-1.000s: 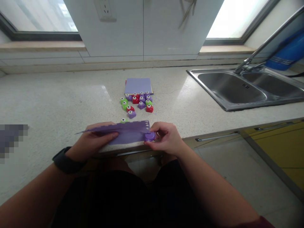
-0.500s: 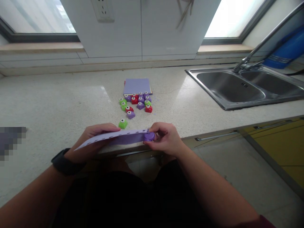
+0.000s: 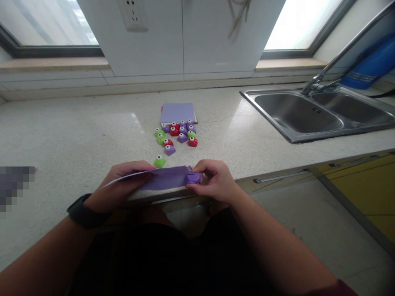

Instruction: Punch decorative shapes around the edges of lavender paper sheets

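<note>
My left hand (image 3: 125, 179) is closed on the left part of a sheet of purple paper (image 3: 168, 179), thumb on top and fingers beneath. The sheet is tilted so that its underside faces me, and small punched holes show near its right end. A purple craft punch (image 3: 193, 178) sits at that right end, pinched between the thumb and fingers of my right hand (image 3: 214, 176). Just beyond the paper stands a green craft punch (image 3: 159, 161) on the counter. How far the paper's edge goes into the punch is hidden.
Several red, green and purple craft punches (image 3: 182, 137) stand grouped on the countertop (image 3: 92, 135). Behind them lies a stack of coloured paper (image 3: 177, 112), purple on top. A steel double sink (image 3: 296, 111) with a faucet (image 3: 316, 84) is at the right. The counter's front edge runs beneath my hands.
The paper has tilted, showing more of its underside, and the row of punched holes along its edge is now less visible. Both hands keep their holds almost in place.
</note>
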`<move>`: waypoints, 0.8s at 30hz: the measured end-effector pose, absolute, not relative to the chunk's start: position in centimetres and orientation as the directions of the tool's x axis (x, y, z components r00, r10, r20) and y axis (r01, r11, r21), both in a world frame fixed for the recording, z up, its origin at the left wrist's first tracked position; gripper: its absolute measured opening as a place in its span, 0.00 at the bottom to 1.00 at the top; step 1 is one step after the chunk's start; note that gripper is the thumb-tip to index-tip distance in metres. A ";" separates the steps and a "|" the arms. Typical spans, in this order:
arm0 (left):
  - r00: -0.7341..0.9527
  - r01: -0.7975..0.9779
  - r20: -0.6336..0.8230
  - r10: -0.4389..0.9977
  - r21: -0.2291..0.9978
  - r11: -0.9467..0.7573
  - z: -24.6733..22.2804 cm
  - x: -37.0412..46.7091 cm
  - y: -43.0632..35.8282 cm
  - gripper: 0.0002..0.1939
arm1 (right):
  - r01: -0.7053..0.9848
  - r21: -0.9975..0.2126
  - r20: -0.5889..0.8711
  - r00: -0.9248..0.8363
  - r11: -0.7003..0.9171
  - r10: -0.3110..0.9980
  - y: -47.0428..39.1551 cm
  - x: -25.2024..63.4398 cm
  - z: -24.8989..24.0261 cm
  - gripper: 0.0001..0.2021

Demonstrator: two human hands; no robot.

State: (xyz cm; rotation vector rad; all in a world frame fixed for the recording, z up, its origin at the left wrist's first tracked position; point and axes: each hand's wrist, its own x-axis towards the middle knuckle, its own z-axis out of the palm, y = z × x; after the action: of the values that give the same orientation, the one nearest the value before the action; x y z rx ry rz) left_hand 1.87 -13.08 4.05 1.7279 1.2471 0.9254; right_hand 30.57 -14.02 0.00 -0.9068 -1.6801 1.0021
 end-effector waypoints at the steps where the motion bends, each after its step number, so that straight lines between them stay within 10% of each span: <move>1: 0.247 0.381 0.103 0.964 0.904 -0.194 4.1 1.8 -13.1 0.11 | 0.123 -0.911 0.350 -0.276 0.394 0.895 -14.0 30.5 0.1 0.14; 15: 0.081 0.427 0.062 0.995 0.900 -0.091 2.6 1.2 -13.0 0.14 | 0.071 -0.911 0.373 -0.274 0.406 0.887 -13.7 30.4 0.2 0.18; 24: -0.005 0.078 -0.029 1.000 0.997 0.030 2.5 2.1 -13.1 0.18 | -0.182 -0.960 0.237 -0.122 0.213 0.964 -12.9 30.1 -0.2 0.24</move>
State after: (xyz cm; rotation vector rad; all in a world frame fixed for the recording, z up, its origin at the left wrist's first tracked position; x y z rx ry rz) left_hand 2.07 -13.12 2.51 1.2425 1.2835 1.1524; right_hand 30.14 -12.88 -0.18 -0.8473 -1.2845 1.2143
